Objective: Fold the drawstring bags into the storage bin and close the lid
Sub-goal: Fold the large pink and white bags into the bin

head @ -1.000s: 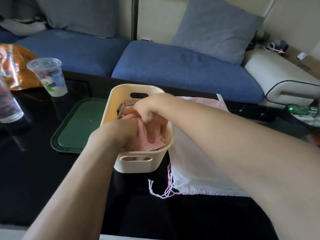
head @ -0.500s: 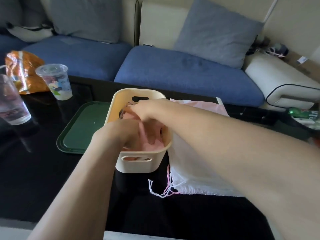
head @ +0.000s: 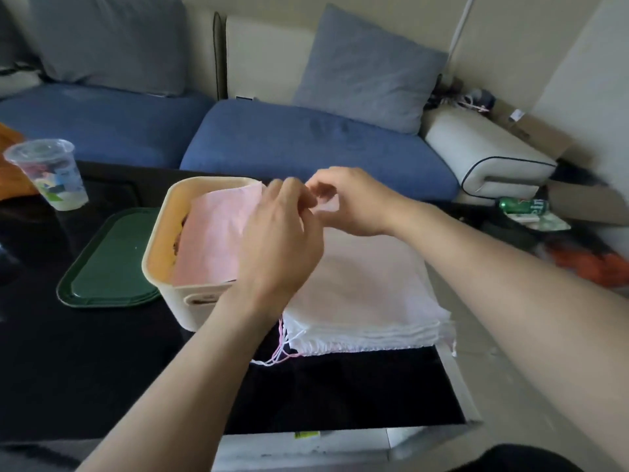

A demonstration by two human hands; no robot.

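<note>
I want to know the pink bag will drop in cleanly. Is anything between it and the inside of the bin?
Nothing visible blocks it. The pink bag already drapes over the open storage bin, pinched by the left hand and right hand. Something dark shows under it inside the bin. The green lid lies aside on the table.

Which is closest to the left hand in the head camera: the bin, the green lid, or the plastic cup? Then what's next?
From the left hand:
1. Cream bin, right beside it.
2. Green lid, left of the bin.
3. Plastic cup, far left, at the back.
</note>
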